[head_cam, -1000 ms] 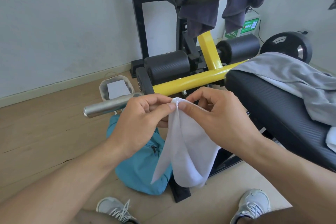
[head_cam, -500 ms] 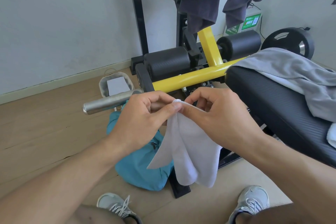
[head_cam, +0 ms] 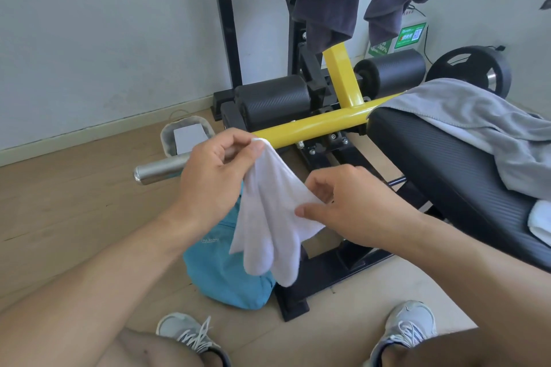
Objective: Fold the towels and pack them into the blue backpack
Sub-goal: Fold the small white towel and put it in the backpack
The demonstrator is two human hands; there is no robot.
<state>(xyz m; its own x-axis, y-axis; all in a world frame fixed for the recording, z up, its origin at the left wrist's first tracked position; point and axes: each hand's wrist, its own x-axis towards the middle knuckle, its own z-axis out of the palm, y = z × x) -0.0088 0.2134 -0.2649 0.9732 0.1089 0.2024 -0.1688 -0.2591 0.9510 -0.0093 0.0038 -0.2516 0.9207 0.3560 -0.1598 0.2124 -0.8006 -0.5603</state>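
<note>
- White terry cloth: the small white towel (head_cam: 268, 217) hangs in mid-air above the blue backpack (head_cam: 220, 274), held at two places; it is soft, light and limp, draping in loose lobes with no stiffness of its own.
- Left hand (head_cam: 214, 179): fingers curled, pinching the top corner of the towel against the thumb.
- Right hand (head_cam: 351, 205): thumb and fingers pinching the right-hand edge lower down; which layer it grips cannot be made out.
- Blue backpack: on the floor beside the bench (head_cam: 441, 176) frame, slumped; whether its opening is unzipped is not visible.
- Grey towel (head_cam: 483, 128) lies crumpled on the bench pad; another white cloth (head_cam: 539, 217) shows at the frame edge.
- Judgement: fold in progress, packing not begun; best hold is at corners and hems, since a mid-cloth grip would let it bunch.
</note>
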